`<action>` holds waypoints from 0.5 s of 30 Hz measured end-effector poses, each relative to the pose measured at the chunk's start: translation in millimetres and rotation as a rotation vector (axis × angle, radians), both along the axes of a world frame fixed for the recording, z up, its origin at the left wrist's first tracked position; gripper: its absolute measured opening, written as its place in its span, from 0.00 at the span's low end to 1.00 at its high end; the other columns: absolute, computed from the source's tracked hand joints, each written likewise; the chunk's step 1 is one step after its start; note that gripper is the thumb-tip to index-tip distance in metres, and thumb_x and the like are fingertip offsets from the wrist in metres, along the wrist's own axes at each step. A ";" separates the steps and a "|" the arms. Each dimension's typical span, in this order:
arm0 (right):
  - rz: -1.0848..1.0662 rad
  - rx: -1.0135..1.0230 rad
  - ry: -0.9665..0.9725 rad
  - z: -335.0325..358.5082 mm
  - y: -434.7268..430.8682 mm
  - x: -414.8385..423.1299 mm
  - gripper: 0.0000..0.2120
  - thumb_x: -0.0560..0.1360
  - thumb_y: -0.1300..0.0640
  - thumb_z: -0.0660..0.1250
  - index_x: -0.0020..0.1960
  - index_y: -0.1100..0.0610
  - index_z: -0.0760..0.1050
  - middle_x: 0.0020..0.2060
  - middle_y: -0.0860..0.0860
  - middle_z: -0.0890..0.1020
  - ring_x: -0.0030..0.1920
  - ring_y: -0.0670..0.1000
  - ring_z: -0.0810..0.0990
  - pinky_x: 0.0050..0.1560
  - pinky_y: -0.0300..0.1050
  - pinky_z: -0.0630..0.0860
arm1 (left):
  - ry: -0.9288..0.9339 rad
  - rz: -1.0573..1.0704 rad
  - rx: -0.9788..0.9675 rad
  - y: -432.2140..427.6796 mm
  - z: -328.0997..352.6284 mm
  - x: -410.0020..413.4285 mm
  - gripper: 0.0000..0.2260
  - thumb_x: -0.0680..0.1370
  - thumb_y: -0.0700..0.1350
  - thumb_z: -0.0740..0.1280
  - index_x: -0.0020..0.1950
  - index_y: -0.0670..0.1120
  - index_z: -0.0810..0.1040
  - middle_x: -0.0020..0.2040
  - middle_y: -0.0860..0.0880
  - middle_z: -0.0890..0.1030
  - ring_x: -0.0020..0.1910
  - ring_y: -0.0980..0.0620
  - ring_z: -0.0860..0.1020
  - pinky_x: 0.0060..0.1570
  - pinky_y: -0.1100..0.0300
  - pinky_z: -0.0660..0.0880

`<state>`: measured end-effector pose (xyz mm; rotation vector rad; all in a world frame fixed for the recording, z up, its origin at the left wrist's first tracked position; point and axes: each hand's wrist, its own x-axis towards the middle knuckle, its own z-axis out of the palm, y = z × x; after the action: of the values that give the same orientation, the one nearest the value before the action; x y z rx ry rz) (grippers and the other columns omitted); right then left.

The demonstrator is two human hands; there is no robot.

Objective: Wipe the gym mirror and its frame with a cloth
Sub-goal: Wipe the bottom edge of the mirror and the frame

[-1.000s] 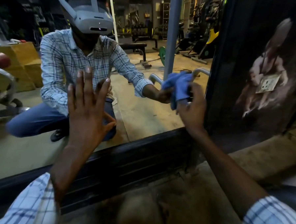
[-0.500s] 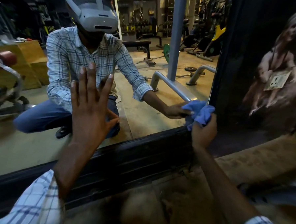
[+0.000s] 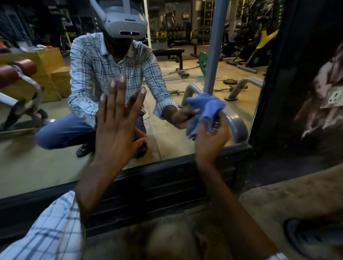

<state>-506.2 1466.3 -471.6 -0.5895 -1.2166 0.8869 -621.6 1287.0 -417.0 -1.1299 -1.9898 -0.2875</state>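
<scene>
- The crumpled blue cloth (image 3: 204,109) sits right of centre, bunched against the glass of the large wall mirror (image 3: 35,168), near its lower right corner and just above the bottom rail.
- The right hand (image 3: 212,140) grasps it from below, fingers curled into the folds. Cloth and reflection meet at the glass, so it looks pressed to the surface.
- The left hand (image 3: 117,127) lies flat on the glass at centre frame, fingers straight and spread, holding nothing. It reads as a brace for a crouching body.
- The step in hand, as I judge it, is wiping the pane's lower right patch, close to the black ribbed frame (image 3: 159,187).
- The next move likely takes the cloth down onto that rail or across to the dark upright (image 3: 261,106) at the right edge. It calls for firm pressure, a flatter spread of cloth, and fingertips working fabric into the grooves.
- Further out there is a dark poster with a pale wall socket (image 3: 337,96) at far right, a dusty floor (image 3: 282,195) below it, and a dark sandal (image 3: 308,238) at lower right.
</scene>
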 end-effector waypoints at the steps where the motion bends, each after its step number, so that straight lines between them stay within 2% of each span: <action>1: 0.037 0.116 -0.086 -3.8 -13.7 -5.6 0.15 0.77 0.65 0.72 0.62 0.57 0.76 0.54 0.48 0.79 0.52 0.34 0.77 0.51 0.31 0.75 | 0.000 -0.002 0.000 -2.3 -1.3 -0.9 0.58 0.66 0.58 0.82 0.86 0.50 0.48 0.84 0.38 0.42 0.83 0.37 0.41 0.81 0.38 0.46; 3: 0.140 0.410 -0.310 -8.8 -24.7 -1.3 0.16 0.73 0.68 0.73 0.59 0.59 0.77 0.53 0.52 0.78 0.51 0.40 0.77 0.51 0.38 0.77 | -0.002 0.003 -0.004 -8.9 -4.9 -4.7 0.58 0.66 0.57 0.82 0.86 0.51 0.49 0.84 0.37 0.42 0.84 0.37 0.42 0.81 0.39 0.46; 5: 0.216 0.568 -0.415 8.4 -3.6 11.1 0.16 0.73 0.69 0.72 0.59 0.58 0.78 0.53 0.51 0.79 0.52 0.42 0.77 0.53 0.42 0.79 | -0.007 0.031 -0.002 -18.2 -10.1 -9.8 0.57 0.67 0.57 0.82 0.86 0.51 0.50 0.84 0.37 0.42 0.84 0.37 0.42 0.81 0.39 0.47; 6: 0.183 0.555 -0.380 22.1 8.3 16.5 0.16 0.74 0.67 0.71 0.60 0.57 0.78 0.54 0.48 0.79 0.53 0.39 0.77 0.55 0.40 0.79 | -0.008 0.041 0.005 -22.3 -13.0 -12.1 0.57 0.67 0.57 0.82 0.86 0.51 0.50 0.84 0.37 0.42 0.84 0.37 0.42 0.81 0.39 0.48; 9: -0.008 0.204 -0.036 62.7 29.8 15.5 0.15 0.77 0.63 0.70 0.63 0.57 0.76 0.54 0.41 0.78 0.55 0.32 0.77 0.58 0.37 0.78 | -0.018 0.042 0.026 -30.3 -20.3 -15.8 0.55 0.68 0.56 0.81 0.86 0.52 0.51 0.84 0.37 0.41 0.84 0.37 0.42 0.81 0.40 0.47; 10: -0.070 0.184 -0.018 66.9 24.4 7.1 0.16 0.77 0.63 0.71 0.64 0.58 0.76 0.55 0.41 0.78 0.55 0.33 0.77 0.58 0.36 0.77 | -0.020 0.045 0.033 -31.7 -22.8 -16.5 0.54 0.69 0.55 0.81 0.86 0.52 0.51 0.84 0.37 0.41 0.83 0.36 0.42 0.81 0.39 0.47; 12: -0.034 0.337 -0.141 52.1 -1.6 -10.5 0.18 0.76 0.62 0.73 0.65 0.58 0.76 0.58 0.48 0.78 0.58 0.40 0.77 0.58 0.36 0.77 | -0.017 0.048 0.041 -35.8 -26.6 -18.0 0.52 0.70 0.53 0.80 0.85 0.52 0.52 0.84 0.36 0.42 0.83 0.36 0.43 0.80 0.38 0.48; 15: 0.256 0.779 -0.514 18.6 -31.3 -13.0 0.19 0.73 0.62 0.72 0.63 0.57 0.79 0.60 0.53 0.80 0.58 0.53 0.80 0.55 0.47 0.80 | -0.013 0.049 0.048 -44.5 -30.3 -21.8 0.51 0.71 0.53 0.79 0.85 0.52 0.51 0.84 0.36 0.42 0.83 0.36 0.42 0.80 0.38 0.49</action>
<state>-519.2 1434.9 -452.9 -0.0140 -1.9919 0.4000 -643.3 1242.5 -447.3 -1.0505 -2.0085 -0.3166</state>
